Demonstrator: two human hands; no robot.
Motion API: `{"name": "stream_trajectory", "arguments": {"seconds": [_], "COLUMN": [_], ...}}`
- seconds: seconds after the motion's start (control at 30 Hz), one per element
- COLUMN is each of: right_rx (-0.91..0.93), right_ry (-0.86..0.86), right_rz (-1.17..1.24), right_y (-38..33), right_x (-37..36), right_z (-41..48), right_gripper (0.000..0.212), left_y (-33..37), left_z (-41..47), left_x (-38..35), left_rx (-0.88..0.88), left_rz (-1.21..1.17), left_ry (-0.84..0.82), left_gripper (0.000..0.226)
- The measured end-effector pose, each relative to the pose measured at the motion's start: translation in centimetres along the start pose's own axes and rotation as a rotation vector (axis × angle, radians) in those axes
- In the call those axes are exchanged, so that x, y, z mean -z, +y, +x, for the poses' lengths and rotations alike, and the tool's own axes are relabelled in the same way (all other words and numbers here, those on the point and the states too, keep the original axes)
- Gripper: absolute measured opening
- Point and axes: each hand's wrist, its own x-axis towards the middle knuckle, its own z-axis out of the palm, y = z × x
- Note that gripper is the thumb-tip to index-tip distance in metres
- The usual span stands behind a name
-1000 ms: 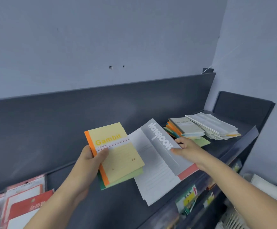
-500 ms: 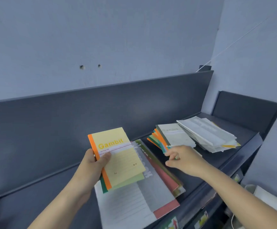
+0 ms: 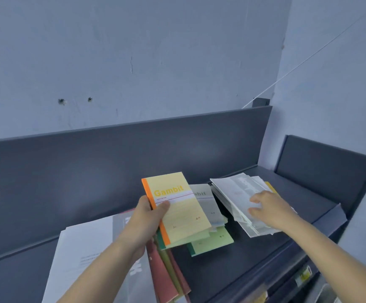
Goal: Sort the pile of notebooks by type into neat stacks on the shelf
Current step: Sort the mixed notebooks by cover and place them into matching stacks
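The left hand (image 3: 147, 221) clamps a yellow paper Gambit notebook with orange spine (image 3: 177, 208), thumb on its cover and green notebooks (image 3: 185, 239) beneath, likely gathering one type. The right hand (image 3: 269, 209) presses spread, straight fingers on the loose grey-white notebook pile (image 3: 234, 193) under them, probably steadying it on the dark shelf (image 3: 221, 272).

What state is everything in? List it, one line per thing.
Left hand: grips yellow notebook.
Yellow notebook: closed, held tilted, a green one under it.
Right hand: rests on white pile.
White pile: untidy, fanned out on shelf.
Grey notebook: closed, tops a small stack.
Red notebooks: closed, fanned, lying flat.
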Motion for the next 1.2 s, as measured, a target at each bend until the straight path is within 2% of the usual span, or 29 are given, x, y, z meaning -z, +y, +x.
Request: {"name": "stream_trajectory", "arguments": {"seconds": [0.2, 0.27, 0.37, 0.43, 0.53, 0.63, 0.73, 0.87, 1.03, 1.2], "right_rx": [0.057, 0.076, 0.084, 0.073, 0.062, 0.117, 0.234, 0.424, 0.629, 0.813], "right_ry": [0.017, 0.024, 0.036, 0.041, 0.071, 0.152, 0.213, 0.174, 0.098, 0.002], "right_rz": [-0.08, -0.082, -0.069, -0.063, -0.071, -0.07, -0.035, 0.061, 0.086, 0.086], "right_y": [0.8, 0.9, 1.0, 1.0, 0.5, -1.8, -6.4, -14.4, -25.8, -38.3], "right_x": [-1.4, -1.4, -1.4, -1.3, -1.2, -0.7, -0.1, -0.6, -3.4, -6.8], "right_z": [0.8, 0.8, 1.0, 1.3, 2.0, 2.7, 2.6, 0.9, -4.3, -13.3], "right_gripper": [0.03, 0.03, 0.028, 0.026, 0.025, 0.025, 0.025, 0.019, 0.016, 0.018], "left_y": [0.5, 0.2, -0.6, -1.1, -1.1, -1.1, -1.4, -2.5, -5.2, -7.9], "left_z": [3.7, 5.0, 5.9, 5.7, 4.5, 2.2, -1.2, -6.7, -15.9, -28.2], "left_x": [-3.9, -4.6, -4.7, -4.3, -2.5, 0.7, 5.3, 12.8, 24.2, 34.4], "left_rx": [-0.026, 0.0, 0.031, 0.027, -0.034, -0.148, -0.196, -0.19, -0.114, 0.01], "left_rz": [0.134, 0.327, 0.811, 0.868, 0.817, 0.916, 1.047, 1.15, 1.191, 1.211], "left_ry": [-0.03, -0.034, 0.035, 0.058, 0.075, 0.097, 0.18, 0.353, 0.554, 0.763], "left_gripper": [0.024, 0.036, 0.061, 0.065, 0.056, 0.028, 0.031, 0.041, 0.04, 0.036]}}
